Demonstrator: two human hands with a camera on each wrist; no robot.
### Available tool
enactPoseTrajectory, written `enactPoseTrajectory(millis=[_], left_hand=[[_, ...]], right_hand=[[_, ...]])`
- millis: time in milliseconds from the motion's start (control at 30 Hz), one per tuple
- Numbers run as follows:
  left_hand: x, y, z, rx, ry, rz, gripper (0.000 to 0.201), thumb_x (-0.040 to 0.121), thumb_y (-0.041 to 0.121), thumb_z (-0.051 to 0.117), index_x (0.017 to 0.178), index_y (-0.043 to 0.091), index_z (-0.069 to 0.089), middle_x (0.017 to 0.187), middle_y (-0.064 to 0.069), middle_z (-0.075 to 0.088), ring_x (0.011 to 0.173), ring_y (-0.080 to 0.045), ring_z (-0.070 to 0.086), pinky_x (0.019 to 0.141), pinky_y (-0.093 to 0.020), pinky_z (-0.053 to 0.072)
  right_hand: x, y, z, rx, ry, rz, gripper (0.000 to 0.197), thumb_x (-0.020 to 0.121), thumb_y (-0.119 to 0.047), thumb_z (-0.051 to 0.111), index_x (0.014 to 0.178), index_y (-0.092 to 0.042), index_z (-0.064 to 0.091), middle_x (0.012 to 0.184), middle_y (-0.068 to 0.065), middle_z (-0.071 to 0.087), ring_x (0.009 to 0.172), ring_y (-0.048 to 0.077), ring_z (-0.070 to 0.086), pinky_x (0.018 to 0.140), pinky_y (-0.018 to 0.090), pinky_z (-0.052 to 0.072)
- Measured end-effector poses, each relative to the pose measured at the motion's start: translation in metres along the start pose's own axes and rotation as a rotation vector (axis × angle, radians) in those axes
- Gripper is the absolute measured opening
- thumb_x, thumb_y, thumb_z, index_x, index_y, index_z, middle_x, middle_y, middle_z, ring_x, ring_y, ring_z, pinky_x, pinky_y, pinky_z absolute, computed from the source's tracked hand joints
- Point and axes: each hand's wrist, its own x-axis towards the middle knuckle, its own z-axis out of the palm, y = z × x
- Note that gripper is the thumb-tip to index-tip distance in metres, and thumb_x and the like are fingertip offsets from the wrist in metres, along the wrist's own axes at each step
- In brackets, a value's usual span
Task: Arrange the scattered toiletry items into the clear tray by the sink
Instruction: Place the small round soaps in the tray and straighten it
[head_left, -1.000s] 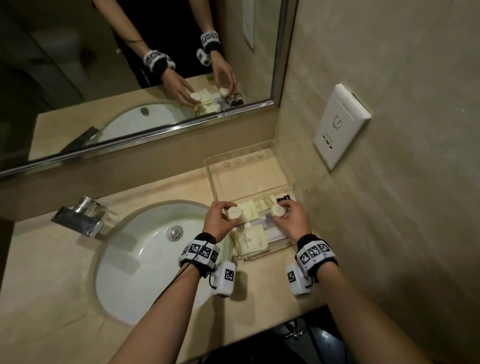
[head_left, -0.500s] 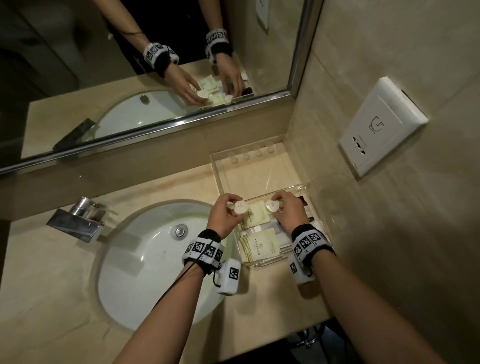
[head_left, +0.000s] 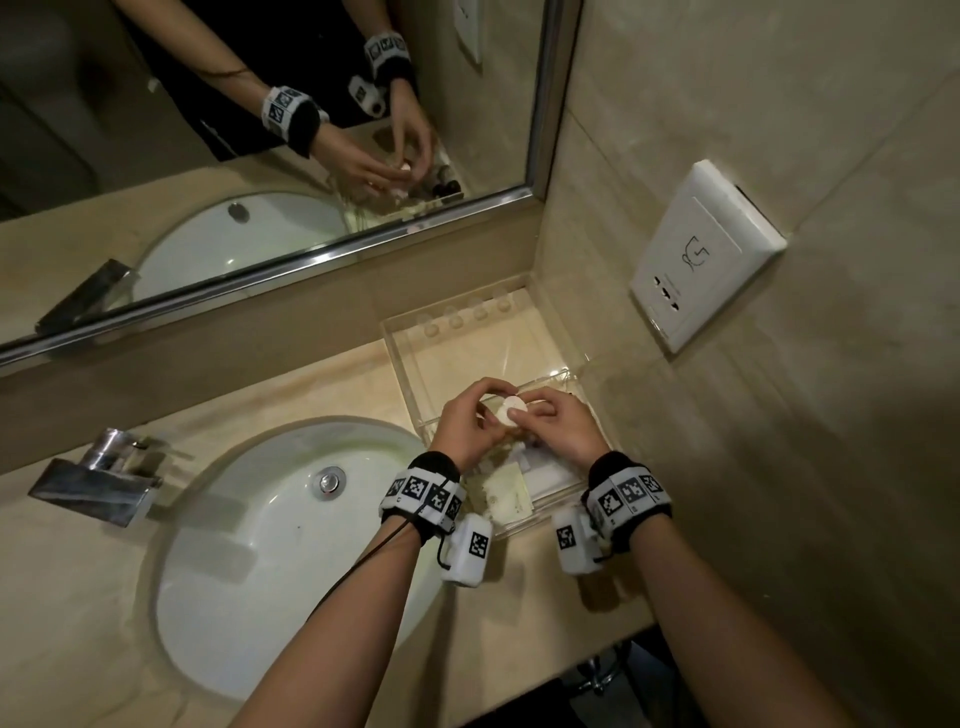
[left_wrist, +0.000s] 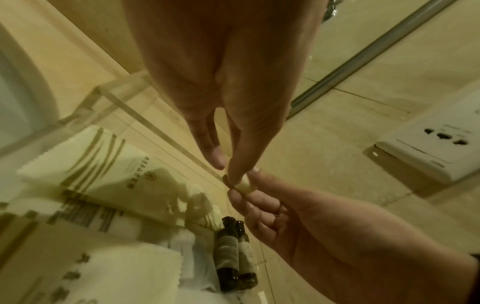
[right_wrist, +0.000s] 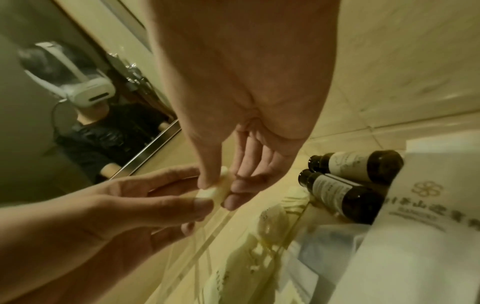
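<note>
two round soaps pinched together above the clear tray

i see both hands meeting over the clear tray (head_left: 402, 364), which stands on the counter just beside the sink (head_left: 249, 519), on the side toward the wall socket (head_left: 701, 254). the left hand (head_left: 470, 423) pinches a small white round piece (head_left: 488, 402) between thumb and fingertips. the right hand (head_left: 558, 423) pinches a second white round piece (head_left: 511, 408) in the same way, thumb on one side and fingers on the other. the two pieces touch each other, face to face, exactly between the two hands, and they are above the tray, not lying in it. i cannot tell what the pieces are; they look like small wrapped soaps or caps.

in the near part of the tray, under the hands, lie cream paper packets (left_wrist: 103, 164) with printed lines. two dark small bottles (right_wrist: 348, 181) lie side by side at the tray side that is toward the wall. the far part of the tray, toward the mirror (head_left: 260, 130), shows only its clear bottom. the tap (head_left: 98, 478) stands at the other side of the sink from the tray.
</note>
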Motion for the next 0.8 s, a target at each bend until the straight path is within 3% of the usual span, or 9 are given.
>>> enactPoseTrajectory(millis=[133,233,300,433,600,800], left_hand=[[0.006,-0.009,0.008,0.140,-0.007,0.023,0.037,0.078,0.000,0.067,0.107,0.021,0.064,0.111,0.008,0.062,0.075,-0.008,0.056,0.070,-0.018,0.050],[0.008,-0.024,0.012,0.312,-0.076,0.071,0.026,0.087,0.010,0.059,0.106,0.026,0.067,0.114,0.006,0.063,0.095,-0.017,0.058,0.086,-0.035,0.051],[0.006,-0.027,0.013,0.470,-0.152,0.073,0.032,0.092,0.012,0.052,0.116,0.027,0.065,0.125,0.006,0.059,0.103,-0.021,0.051,0.094,-0.035,0.046],[-0.001,-0.029,0.015,0.751,-0.230,0.092,0.046,0.095,0.015,0.047,0.136,0.034,0.049,0.143,0.011,0.043,0.104,-0.022,0.041,0.093,-0.031,0.040],[-0.003,-0.036,0.018,0.859,-0.243,0.087,0.052,0.094,0.017,0.049,0.141,0.038,0.040,0.150,0.013,0.034,0.109,-0.023,0.039,0.091,-0.033,0.039],[-0.003,-0.034,0.021,0.875,-0.211,0.067,0.052,0.094,0.020,0.051,0.142,0.036,0.039,0.149,0.009,0.035,0.115,-0.026,0.039,0.094,-0.036,0.038]], right_hand=[[0.009,0.013,-0.015,-0.047,0.202,0.043,0.026,0.080,-0.017,0.077,0.102,-0.010,0.065,0.097,0.013,0.073,0.089,0.025,0.071,0.077,0.037,0.059],[0.010,0.014,-0.020,-0.219,0.288,0.016,0.021,0.082,-0.017,0.075,0.097,-0.011,0.063,0.090,0.005,0.070,0.085,0.021,0.069,0.079,0.032,0.056],[0.009,0.012,-0.019,-0.299,0.318,0.012,0.023,0.083,-0.018,0.074,0.098,-0.008,0.062,0.087,0.002,0.067,0.081,0.018,0.066,0.075,0.029,0.054],[0.010,0.012,-0.017,-0.351,0.334,0.023,0.021,0.084,-0.015,0.072,0.102,-0.013,0.063,0.082,0.002,0.066,0.076,0.018,0.063,0.074,0.031,0.054],[0.020,0.012,-0.010,-0.358,0.313,0.059,0.016,0.085,-0.011,0.070,0.099,-0.012,0.063,0.071,-0.006,0.061,0.078,0.020,0.066,0.078,0.035,0.057],[0.028,0.012,-0.012,-0.431,0.331,0.022,0.013,0.081,-0.003,0.071,0.091,-0.012,0.068,0.077,0.002,0.064,0.076,0.020,0.065,0.078,0.038,0.059]])
